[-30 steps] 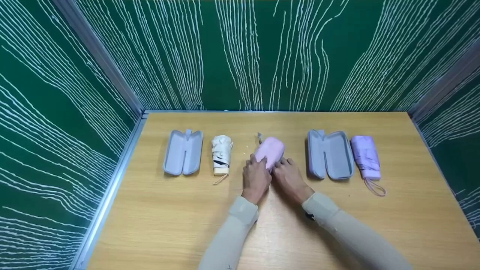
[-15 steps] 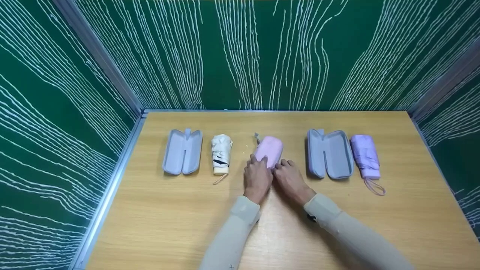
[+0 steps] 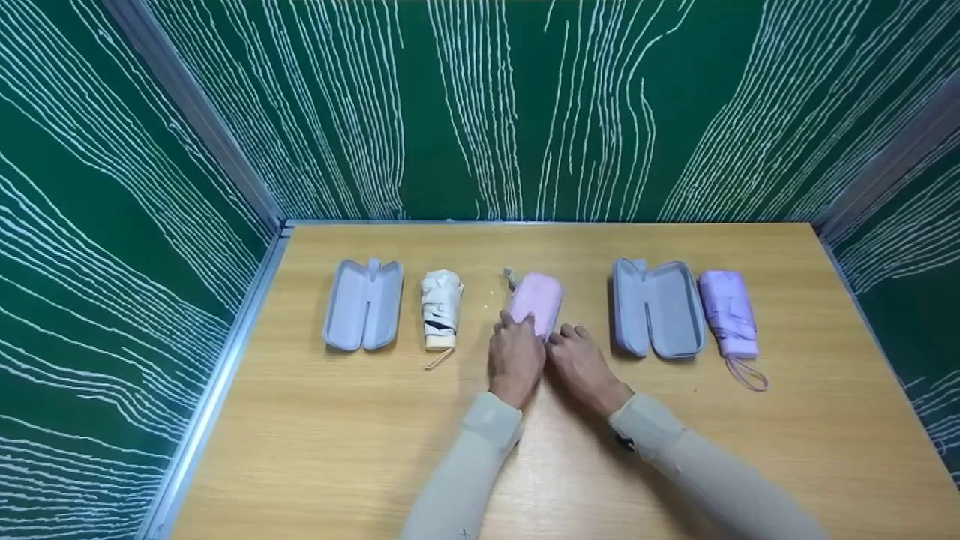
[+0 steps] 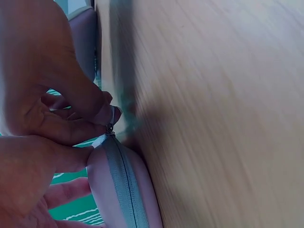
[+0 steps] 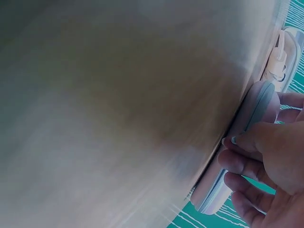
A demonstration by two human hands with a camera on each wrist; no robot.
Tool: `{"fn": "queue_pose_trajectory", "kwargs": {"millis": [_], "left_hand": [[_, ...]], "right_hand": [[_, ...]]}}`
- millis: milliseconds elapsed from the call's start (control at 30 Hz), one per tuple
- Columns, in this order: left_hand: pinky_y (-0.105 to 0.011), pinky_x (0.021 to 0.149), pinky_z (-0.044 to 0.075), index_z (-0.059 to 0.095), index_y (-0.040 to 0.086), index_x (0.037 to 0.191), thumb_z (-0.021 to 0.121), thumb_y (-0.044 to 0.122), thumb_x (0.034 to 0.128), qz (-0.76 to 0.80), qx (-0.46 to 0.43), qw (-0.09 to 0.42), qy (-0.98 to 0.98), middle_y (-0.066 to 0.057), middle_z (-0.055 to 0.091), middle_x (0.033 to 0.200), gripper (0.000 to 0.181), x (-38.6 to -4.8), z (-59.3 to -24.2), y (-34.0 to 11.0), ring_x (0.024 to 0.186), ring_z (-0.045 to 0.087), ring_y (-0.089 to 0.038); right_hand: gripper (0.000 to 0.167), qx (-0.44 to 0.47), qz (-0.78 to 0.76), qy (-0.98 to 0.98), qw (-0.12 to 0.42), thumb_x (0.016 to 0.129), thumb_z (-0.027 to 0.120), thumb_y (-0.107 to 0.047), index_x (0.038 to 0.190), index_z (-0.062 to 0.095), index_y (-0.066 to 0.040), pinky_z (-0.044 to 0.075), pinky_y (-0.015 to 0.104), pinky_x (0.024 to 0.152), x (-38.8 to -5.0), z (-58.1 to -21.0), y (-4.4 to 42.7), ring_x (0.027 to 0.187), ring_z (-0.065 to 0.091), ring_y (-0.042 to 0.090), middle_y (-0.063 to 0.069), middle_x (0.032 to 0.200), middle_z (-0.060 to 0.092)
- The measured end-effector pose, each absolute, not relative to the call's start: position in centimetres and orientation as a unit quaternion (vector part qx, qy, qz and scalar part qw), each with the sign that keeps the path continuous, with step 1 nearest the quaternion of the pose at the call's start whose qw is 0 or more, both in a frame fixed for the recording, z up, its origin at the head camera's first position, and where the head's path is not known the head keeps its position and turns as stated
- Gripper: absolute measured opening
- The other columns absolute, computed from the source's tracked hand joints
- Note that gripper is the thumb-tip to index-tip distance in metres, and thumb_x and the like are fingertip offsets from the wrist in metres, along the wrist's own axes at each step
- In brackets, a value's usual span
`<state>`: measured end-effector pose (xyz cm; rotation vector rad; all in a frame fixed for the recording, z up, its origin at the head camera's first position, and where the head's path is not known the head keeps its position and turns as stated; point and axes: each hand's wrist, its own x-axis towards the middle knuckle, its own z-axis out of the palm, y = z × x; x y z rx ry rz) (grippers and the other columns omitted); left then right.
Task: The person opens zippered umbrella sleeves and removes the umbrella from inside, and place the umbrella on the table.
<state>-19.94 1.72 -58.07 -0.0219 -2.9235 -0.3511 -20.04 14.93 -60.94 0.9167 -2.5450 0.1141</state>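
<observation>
A pink zip case (image 3: pixel 536 300) lies in the middle of the table, with a small grey loop (image 3: pixel 508 277) at its far end. My left hand (image 3: pixel 516 360) holds its near end, fingers on top and on the side. Beside it, my right hand (image 3: pixel 586 367) pinches the small zipper pull (image 4: pixel 111 126) between thumb and finger at the case's near corner. In the left wrist view, the grey zipper (image 4: pixel 124 175) runs along the side with its teeth meeting. The case's inside is hidden.
An open grey case (image 3: pixel 364 304) and a folded cream umbrella (image 3: pixel 441 300) lie left. To the right lie another open grey case (image 3: pixel 660 307) and a folded purple umbrella (image 3: pixel 729 311) with a wrist loop. Green walls (image 3: pixel 465 112) border the wooden table (image 3: pixel 337 435).
The pink case has turned slightly anticlockwise, its far end and loop shifting left. Both hands stay at its near end, the right hand barely moving rightward.
</observation>
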Motion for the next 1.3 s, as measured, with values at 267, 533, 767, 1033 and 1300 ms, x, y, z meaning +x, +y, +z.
{"fn": "queue_pose_trajectory", "kwargs": {"millis": [267,533,767,1033,1300], "left_hand": [[-0.038,0.073,0.061,0.074,0.015,0.134,0.077,0.036,0.0954,-0.096,-0.059,0.058,-0.992,-0.02,0.072,0.113,0.044,-20.4,-57.4,0.8,0.093,0.072,-0.03],[-0.042,0.08,0.057,0.065,0.012,0.146,0.084,0.028,0.0895,-0.131,-0.115,-0.054,-0.983,-0.02,0.071,0.118,0.061,-21.0,-55.7,-0.8,0.099,0.069,-0.034],[-0.043,0.081,0.057,0.064,0.01,0.147,0.087,0.024,0.0845,-0.14,-0.127,-0.05,-0.981,-0.022,0.069,0.119,0.068,-20.7,-55.6,-1.2,0.099,0.069,-0.035],[-0.041,0.078,0.058,0.065,0.012,0.145,0.092,0.025,0.0808,-0.152,-0.104,-0.019,-0.983,-0.023,0.068,0.117,0.071,-20.2,-56.2,-0.5,0.094,0.071,-0.034],[-0.042,0.079,0.06,0.064,0.011,0.146,0.09,0.025,0.0831,-0.162,-0.069,-0.015,-0.984,-0.024,0.066,0.117,0.069,-19.8,-56.3,0.4,0.096,0.072,-0.035]], "right_hand": [[0.007,0.33,0.045,-0.917,0.22,0.083,0.072,0.001,0.086,0.076,-0.003,0.049,0.042,0.07,-19.9,-60.9,15.1,0.078,0.058,0.032,0.01,0.08,0.071],[0.012,0.325,0.058,-0.924,0.195,0.08,0.075,0.007,0.089,0.077,-0.002,0.051,0.045,0.074,-19.9,-60.8,15.3,0.08,0.06,0.032,0.011,0.085,0.074],[0.012,0.324,0.056,-0.925,0.192,0.081,0.075,0.007,0.088,0.078,-0.002,0.051,0.045,0.073,-19.9,-60.7,15.3,0.079,0.061,0.032,0.011,0.084,0.074],[0.009,0.316,0.042,-0.925,0.204,0.08,0.075,0.004,0.082,0.078,-0.004,0.049,0.043,0.071,-19.8,-60.8,15.6,0.077,0.06,0.032,0.01,0.078,0.072],[0.009,0.318,0.044,-0.922,0.214,0.078,0.075,0.004,0.077,0.076,-0.004,0.048,0.043,0.068,-19.4,-61.0,15.8,0.076,0.059,0.031,0.009,0.075,0.07]]}}
